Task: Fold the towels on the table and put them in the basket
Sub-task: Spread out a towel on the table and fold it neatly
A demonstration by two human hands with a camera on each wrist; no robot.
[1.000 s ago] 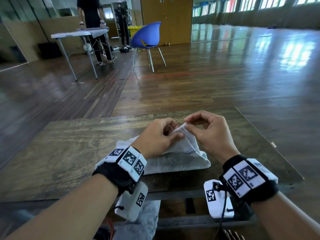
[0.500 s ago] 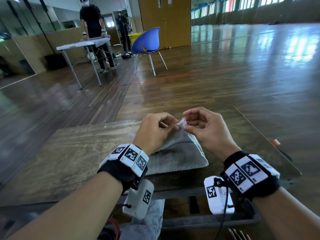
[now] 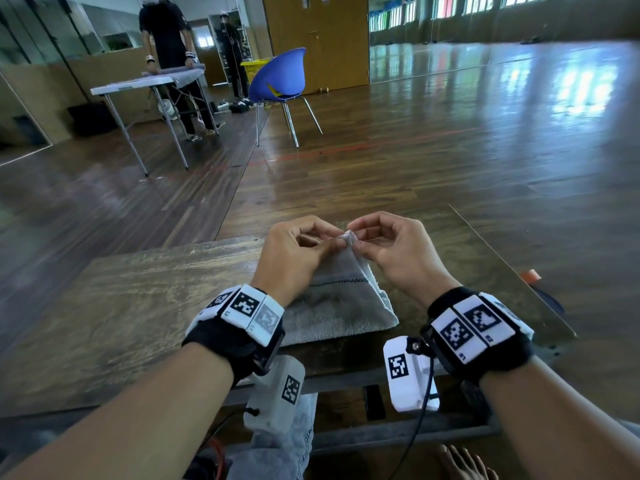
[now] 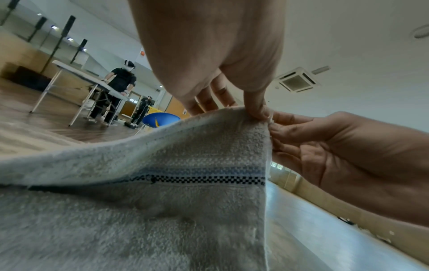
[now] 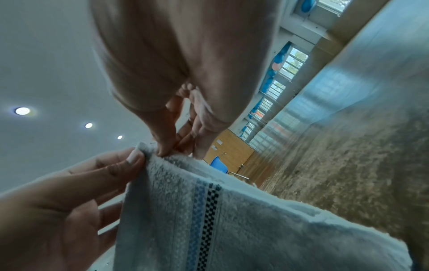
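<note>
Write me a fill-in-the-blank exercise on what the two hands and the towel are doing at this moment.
1. The left hand and the right hand both pinch the same ____ of the towel.
2. The pinched part is lifted, while the towel's near edge lies on the wooden ____.
3. The band woven across the towel has a black-and-white ____ pattern beside a blue stripe.
4. The chair standing on the floor beyond the table is ____ in colour.

Missing words: corner; table; checkered; blue
</note>
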